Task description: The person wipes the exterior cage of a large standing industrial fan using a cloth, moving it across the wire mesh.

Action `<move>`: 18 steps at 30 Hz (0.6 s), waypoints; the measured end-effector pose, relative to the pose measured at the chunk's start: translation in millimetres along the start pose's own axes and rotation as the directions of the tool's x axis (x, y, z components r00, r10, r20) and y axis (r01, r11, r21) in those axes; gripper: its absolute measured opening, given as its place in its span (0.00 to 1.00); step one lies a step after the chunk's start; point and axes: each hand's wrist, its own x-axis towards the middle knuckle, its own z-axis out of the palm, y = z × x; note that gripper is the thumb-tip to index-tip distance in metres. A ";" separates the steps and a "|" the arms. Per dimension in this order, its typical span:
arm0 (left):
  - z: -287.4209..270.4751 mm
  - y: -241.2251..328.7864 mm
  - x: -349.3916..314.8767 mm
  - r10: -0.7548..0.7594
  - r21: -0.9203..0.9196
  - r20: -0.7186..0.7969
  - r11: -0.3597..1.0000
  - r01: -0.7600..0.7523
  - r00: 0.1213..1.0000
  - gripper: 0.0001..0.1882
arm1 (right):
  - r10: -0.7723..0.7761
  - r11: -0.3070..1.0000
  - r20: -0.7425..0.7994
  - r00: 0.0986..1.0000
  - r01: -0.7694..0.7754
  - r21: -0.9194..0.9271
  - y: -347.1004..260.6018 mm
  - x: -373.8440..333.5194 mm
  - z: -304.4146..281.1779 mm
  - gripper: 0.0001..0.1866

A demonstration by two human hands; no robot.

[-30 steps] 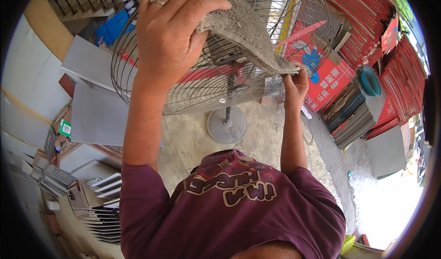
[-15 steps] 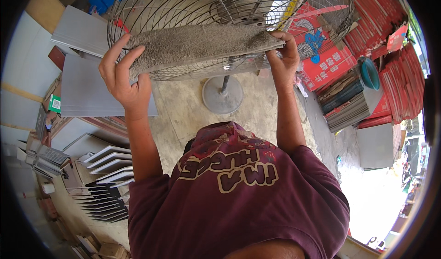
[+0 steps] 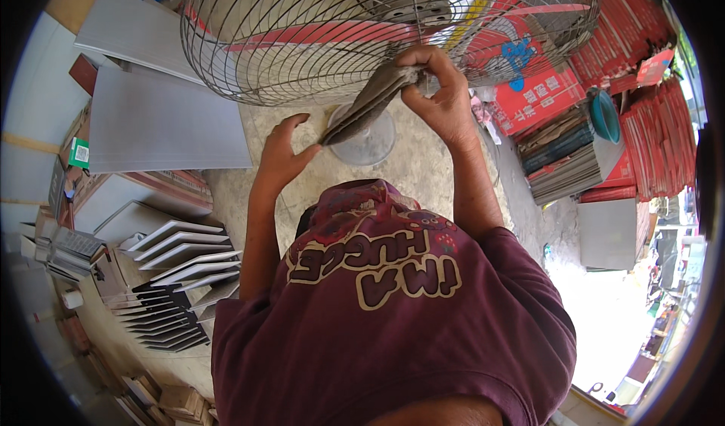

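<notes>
A grey, fuzzy-surfaced cloth, folded into layers, hangs slantwise in front of the fan. My right hand pinches its upper end between thumb and fingers. Beside the lower end is my left hand, fingers spread, with the thumb close to the cloth's tip; whether they touch I cannot tell. Just beyond both hands stands a pedestal fan with a wire guard and red blades. Its round grey base is partly hidden behind the cloth.
Grey boards lie at the left, above a rack of upright panels. On the right are red cardboard stacks, a red printed carton and a teal bowl. Wooden blocks sit at lower left.
The cloth was stretched level between both hands; now it is folded narrower and slants down leftward. My left hand has let go and moved down and right. The fan sits higher in view.
</notes>
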 end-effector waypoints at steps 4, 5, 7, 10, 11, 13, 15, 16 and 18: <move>26.5 34.4 11.5 0.114 -0.149 0.109 0.984 -0.098 0.987 0.46 | -0.097 0.990 0.126 0.987 0.108 -0.090 -14.3 -2.8 20.3 0.14; 32.9 41.0 14.3 0.139 -0.210 0.083 0.970 -0.119 0.987 0.44 | -0.093 0.990 0.137 0.986 0.106 -0.089 -16.7 -3.9 23.7 0.15; 41.6 53.6 17.4 0.164 -0.374 0.063 0.918 -0.129 0.984 0.38 | -0.084 0.991 0.158 0.984 0.099 -0.087 -19.8 -6.0 28.7 0.15; 49.0 65.6 16.7 0.104 -0.619 0.099 0.785 -0.020 0.990 0.27 | -0.102 0.991 0.108 0.989 0.111 -0.081 -21.0 -7.5 35.1 0.16; 52.6 64.9 13.3 0.041 -0.666 0.127 0.744 0.055 0.991 0.23 | -0.064 0.993 0.122 0.990 0.075 -0.086 -20.3 -9.0 36.6 0.17; 61.3 59.7 9.5 -0.020 -0.770 0.118 0.629 0.104 0.993 0.16 | 0.014 0.995 0.148 0.989 0.001 -0.100 -15.5 -14.7 40.4 0.19; 61.1 53.5 7.5 -0.097 -0.827 0.109 0.543 0.145 0.989 0.16 | 0.131 0.986 0.112 0.985 -0.141 0.087 -2.4 -25.7 51.2 0.25; 59.7 52.8 5.9 -0.140 -0.853 0.105 0.495 0.162 0.985 0.16 | 0.192 0.961 0.106 0.976 -0.209 0.182 5.9 -33.6 57.3 0.28; 54.7 51.7 6.5 -0.202 -0.904 0.076 0.400 0.153 0.976 0.16 | 0.285 0.905 0.211 0.935 -0.335 0.262 20.6 -48.0 63.1 0.36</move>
